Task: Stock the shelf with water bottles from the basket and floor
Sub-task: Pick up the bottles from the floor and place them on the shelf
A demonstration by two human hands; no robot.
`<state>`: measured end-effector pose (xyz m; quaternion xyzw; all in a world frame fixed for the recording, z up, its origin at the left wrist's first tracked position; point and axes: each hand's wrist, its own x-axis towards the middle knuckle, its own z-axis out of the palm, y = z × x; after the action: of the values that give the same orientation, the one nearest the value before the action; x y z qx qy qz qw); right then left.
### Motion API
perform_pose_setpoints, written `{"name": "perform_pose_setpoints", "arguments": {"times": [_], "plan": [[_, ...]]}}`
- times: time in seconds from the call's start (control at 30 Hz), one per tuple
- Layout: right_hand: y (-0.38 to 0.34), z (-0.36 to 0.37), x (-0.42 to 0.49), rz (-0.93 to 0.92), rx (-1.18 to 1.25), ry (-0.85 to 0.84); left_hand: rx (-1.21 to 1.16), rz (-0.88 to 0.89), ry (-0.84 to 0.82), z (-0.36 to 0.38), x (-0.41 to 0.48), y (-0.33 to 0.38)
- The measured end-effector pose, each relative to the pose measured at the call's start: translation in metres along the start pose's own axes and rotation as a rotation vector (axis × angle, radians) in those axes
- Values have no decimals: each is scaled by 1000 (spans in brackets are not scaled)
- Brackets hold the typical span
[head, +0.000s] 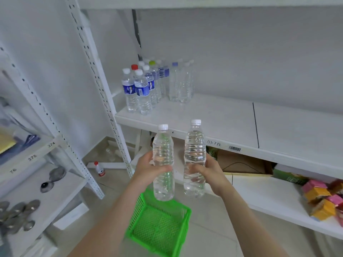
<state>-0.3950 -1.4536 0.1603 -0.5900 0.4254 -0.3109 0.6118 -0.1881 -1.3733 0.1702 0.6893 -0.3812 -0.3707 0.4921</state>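
Note:
My left hand [148, 168] grips a clear, label-free water bottle [163, 145] with a white cap, held upright. My right hand [209, 170] grips a second clear bottle [194, 145], also upright. Both bottles hang in front of the white shelf [222, 119], just below its front edge. At the shelf's back left stands a cluster of several water bottles [148, 84], some with blue labels. Below my hands a green mesh basket [183, 225] sits on the floor, with no bottles visible in it. A small red-capped bottle [100, 169] stands on the floor by the shelf post.
A perforated white upright [104, 93] rises left of the shelf. A lower shelf holds a cardboard box [245, 164] and pink and orange packets [323, 199]. At far left another rack [33, 184] carries metal lids and utensils.

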Motion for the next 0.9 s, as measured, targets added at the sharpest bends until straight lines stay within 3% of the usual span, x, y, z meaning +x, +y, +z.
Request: {"name": "perform_pose_setpoints", "arguments": {"times": [0.3,0.9], "plan": [[-46,25,45,-74,-17,46,-10,99,-43,-37,52,39],[-115,16,214,-193,-26,157,-6,183,-89,-34,256,103]]}}
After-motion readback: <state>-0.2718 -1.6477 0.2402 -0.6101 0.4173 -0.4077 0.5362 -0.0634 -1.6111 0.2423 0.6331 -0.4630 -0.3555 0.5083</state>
